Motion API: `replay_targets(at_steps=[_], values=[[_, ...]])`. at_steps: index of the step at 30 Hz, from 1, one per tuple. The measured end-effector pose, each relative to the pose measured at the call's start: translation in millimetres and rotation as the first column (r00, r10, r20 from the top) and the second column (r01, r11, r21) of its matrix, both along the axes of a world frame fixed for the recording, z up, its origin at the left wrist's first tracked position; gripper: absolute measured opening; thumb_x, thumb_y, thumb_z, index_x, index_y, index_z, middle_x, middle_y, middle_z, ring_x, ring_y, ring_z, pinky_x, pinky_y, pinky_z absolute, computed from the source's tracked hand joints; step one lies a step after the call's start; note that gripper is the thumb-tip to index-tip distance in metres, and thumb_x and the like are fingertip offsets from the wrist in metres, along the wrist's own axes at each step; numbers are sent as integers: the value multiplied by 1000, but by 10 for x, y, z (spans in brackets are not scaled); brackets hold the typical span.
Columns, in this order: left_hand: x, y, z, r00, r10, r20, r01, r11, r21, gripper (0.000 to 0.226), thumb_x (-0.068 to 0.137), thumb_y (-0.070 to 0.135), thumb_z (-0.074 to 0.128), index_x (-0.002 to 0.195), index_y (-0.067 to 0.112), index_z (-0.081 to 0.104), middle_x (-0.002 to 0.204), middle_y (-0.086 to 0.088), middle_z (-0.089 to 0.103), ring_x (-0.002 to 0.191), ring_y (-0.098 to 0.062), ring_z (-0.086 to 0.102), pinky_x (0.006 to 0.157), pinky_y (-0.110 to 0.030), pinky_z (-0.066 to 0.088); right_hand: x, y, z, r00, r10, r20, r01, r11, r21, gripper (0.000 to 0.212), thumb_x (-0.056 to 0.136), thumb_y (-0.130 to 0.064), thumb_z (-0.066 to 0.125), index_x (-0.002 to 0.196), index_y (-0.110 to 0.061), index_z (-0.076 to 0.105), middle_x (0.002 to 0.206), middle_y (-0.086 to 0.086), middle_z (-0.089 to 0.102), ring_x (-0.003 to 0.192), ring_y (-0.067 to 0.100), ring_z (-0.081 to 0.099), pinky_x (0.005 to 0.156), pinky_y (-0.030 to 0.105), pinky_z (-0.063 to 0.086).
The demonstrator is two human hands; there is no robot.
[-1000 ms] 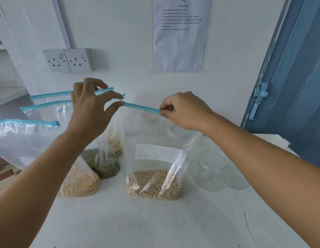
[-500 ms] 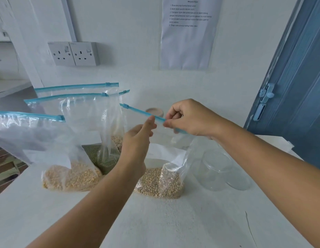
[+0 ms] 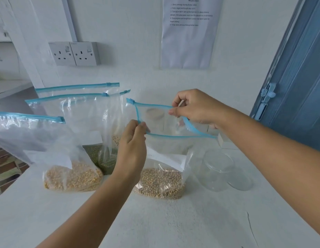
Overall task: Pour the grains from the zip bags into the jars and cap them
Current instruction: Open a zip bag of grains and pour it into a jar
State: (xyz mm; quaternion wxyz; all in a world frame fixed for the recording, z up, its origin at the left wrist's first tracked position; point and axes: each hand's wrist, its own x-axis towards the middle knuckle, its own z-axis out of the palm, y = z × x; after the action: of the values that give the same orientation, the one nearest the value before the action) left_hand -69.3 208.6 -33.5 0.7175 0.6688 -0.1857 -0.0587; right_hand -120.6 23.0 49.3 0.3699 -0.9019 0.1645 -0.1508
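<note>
A clear zip bag (image 3: 161, 158) with a blue zipper strip is stood upright on the worktop (image 3: 155, 221), its mouth pulled open; pale round grains are gathered at its bottom. Three more grain bags (image 3: 71, 158) are stood to its left, zipped. Just right, a clear empty jar (image 3: 216, 169) is seen uncapped.

Bare counter (image 3: 173, 222) lies open in front. Three zip bags (image 3: 71, 133) crowd the left; a clear jar (image 3: 216, 169) stands right.
</note>
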Motion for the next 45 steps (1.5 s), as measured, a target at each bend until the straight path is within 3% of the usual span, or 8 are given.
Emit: replay_targets(at_steps=[12, 20, 27, 31, 35, 38, 42, 45], values=[[544, 78, 633, 1000, -10, 8, 11, 981, -194, 33, 108, 21, 45, 75, 21, 44, 77, 1, 43, 69, -16, 43, 65, -28, 43, 54, -12, 318, 959, -127, 254, 95, 986, 134, 15, 92, -14, 77, 83, -11, 65, 81, 12, 71, 64, 28, 76, 85, 45, 63], [579, -39, 269, 992, -128, -19, 126, 990, -61, 36, 110, 29, 47, 76, 19, 54, 80, 0, 55, 84, -24, 47, 80, -38, 43, -93, -7, -76, 989, -116, 94, 102, 985, 142, 15, 93, -22, 77, 90, -11, 67, 81, 6, 74, 70, 20, 76, 90, 45, 61], [386, -123, 117, 948, -304, 99, 300, 952, 56, 33, 109, 38, 52, 81, 23, 63, 89, 6, 64, 88, -13, 56, 88, -31, 45, -114, 85, 77, 994, 111, 23, -113, 986, 125, 20, 100, -48, 63, 120, -45, 63, 119, -12, 67, 112, 2, 61, 93, 25, 43], [233, -136, -31, 894, -433, 115, 421, 900, 116, 32, 110, 34, 46, 98, 27, 75, 110, 14, 73, 107, -11, 62, 100, -29, 45, -93, 176, 59, 974, 219, -61, -210, 970, 122, 29, 105, -52, 50, 127, -46, 68, 127, -33, 62, 110, -18, 56, 91, 13, 41], [183, -47, -243, 840, -540, 61, 518, 829, 211, 33, 110, 23, 46, 112, 27, 79, 122, 19, 71, 117, 5, 60, 99, -11, 43, -85, 145, -122, 979, 141, -145, -146, 989, -24, 29, 97, -61, 60, 115, -43, 73, 125, -24, 67, 110, 1, 65, 104, 28, 46], [332, 73, -491, 873, -486, -34, 480, 847, 228, 26, 108, 23, 53, 109, 25, 78, 122, 15, 71, 119, 2, 59, 94, -15, 41, -87, 57, -234, 997, 5, -76, -17, 988, -151, 11, 97, -38, 70, 104, -38, 78, 113, -17, 72, 101, 3, 69, 96, 26, 51], [662, 206, -901, 924, -302, -235, 366, 875, 316, 15, 104, 30, 61, 110, 27, 75, 124, 9, 68, 117, -6, 55, 92, -28, 37, -141, -37, -395, 997, -66, -32, 63, 993, -101, 31, 99, -12, 59, 104, -35, 80, 104, -15, 76, 81, -1, 73, 76, 13, 54], [855, 220, -1210, 921, -161, -355, 304, 868, 393, 9, 99, 35, 69, 104, 35, 76, 126, 5, 64, 124, -18, 53, 100, -36, 35, -184, -111, -530, 993, -117, 5, 117, 993, -12, 32, 101, -11, 57, 108, -32, 79, 109, -11, 76, 88, 3, 75, 91, 25, 59]])
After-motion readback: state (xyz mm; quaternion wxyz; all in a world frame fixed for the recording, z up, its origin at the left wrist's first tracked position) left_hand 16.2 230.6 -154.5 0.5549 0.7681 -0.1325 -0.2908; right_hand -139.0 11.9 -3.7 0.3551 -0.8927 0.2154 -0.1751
